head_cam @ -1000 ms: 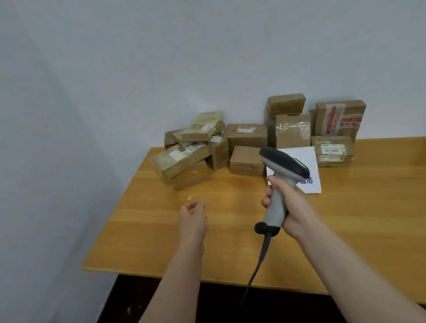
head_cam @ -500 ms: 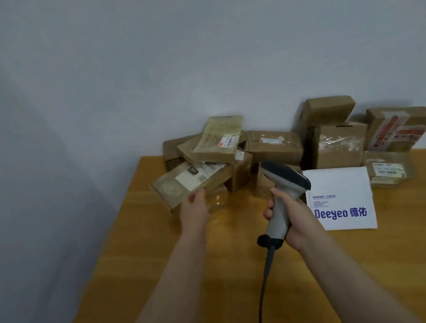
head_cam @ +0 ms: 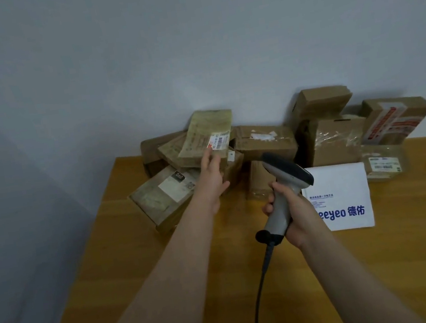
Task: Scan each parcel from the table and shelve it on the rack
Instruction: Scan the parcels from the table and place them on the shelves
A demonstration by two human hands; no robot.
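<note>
Fingers [head_cam: 213, 158] outstretched on top parcel [head_cam: 204, 138]

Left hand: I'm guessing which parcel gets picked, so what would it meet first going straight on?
Likely the top parcel with the barcode label; the left hand has fingertips almost at it.

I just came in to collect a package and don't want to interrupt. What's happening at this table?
A person is working through a pile of parcels on the wooden table. The right hand grips a corded barcode scanner aimed toward the pile. The left hand is open, reaching onto the top parcel beside its barcode label. That parcel sits on the pile, not yet lifted.
</note>
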